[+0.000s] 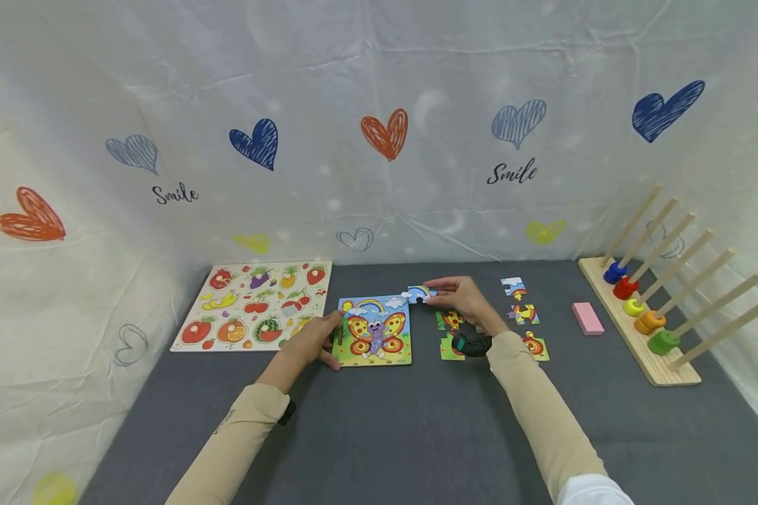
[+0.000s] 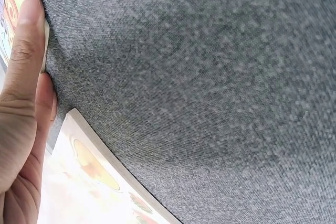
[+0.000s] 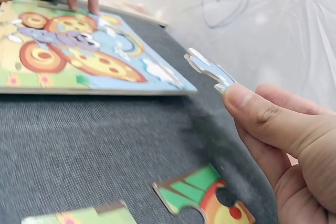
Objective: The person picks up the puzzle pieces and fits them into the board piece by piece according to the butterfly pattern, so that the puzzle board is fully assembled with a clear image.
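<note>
In the head view, my right hand pinches a puzzle piece with a rainbow and clouds on blue. It is held above the table, near the top right corner of a square butterfly puzzle board. The right wrist view shows this piece nearly edge-on between thumb and fingers. My left hand grips the board's left edge, thumb by the lower corner and fingers higher up. Loose butterfly puzzle pieces lie to the right, among them a green-and-orange one beneath my right hand.
A fruit picture board lies at the left. More loose pieces lie right of my right forearm, then a pink block. At the far right stands a wooden peg rack with coloured rings. A printed curtain hangs behind the table.
</note>
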Demonstrator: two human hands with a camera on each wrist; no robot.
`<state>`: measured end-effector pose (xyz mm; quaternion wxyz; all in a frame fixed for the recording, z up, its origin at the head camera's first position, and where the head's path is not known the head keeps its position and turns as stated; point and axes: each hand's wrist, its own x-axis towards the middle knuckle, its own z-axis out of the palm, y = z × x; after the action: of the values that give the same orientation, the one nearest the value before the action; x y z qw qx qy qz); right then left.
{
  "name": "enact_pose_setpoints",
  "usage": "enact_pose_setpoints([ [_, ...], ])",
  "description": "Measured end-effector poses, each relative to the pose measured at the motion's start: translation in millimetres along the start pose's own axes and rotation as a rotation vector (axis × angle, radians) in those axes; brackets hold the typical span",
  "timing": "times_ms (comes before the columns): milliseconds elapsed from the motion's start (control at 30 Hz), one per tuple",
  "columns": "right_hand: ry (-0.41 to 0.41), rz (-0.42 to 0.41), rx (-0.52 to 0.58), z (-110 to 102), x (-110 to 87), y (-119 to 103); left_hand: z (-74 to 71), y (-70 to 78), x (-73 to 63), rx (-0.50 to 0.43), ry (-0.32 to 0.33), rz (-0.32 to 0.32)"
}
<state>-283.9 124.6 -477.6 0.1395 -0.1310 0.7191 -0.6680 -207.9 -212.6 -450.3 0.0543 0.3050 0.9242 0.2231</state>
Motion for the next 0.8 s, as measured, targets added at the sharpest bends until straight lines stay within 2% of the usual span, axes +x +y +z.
enact_pose_setpoints([
  [267, -0.004, 0.016, 0.005, 19.9, 7.5, -3.4, 0.7, -1.2, 2.2, 0.016, -0.016, -0.036],
  [600, -0.028, -0.015, 0.059, 46.5, 15.6, -0.2, 2.2, -4.4, 1.2, 0.022, -0.022, -0.029],
  [800, -0.038, -0.006, 0.032, 60.4, 18.1, -1.7, 4.1, -4.1, 4.0, 0.03, -0.041, -0.062],
])
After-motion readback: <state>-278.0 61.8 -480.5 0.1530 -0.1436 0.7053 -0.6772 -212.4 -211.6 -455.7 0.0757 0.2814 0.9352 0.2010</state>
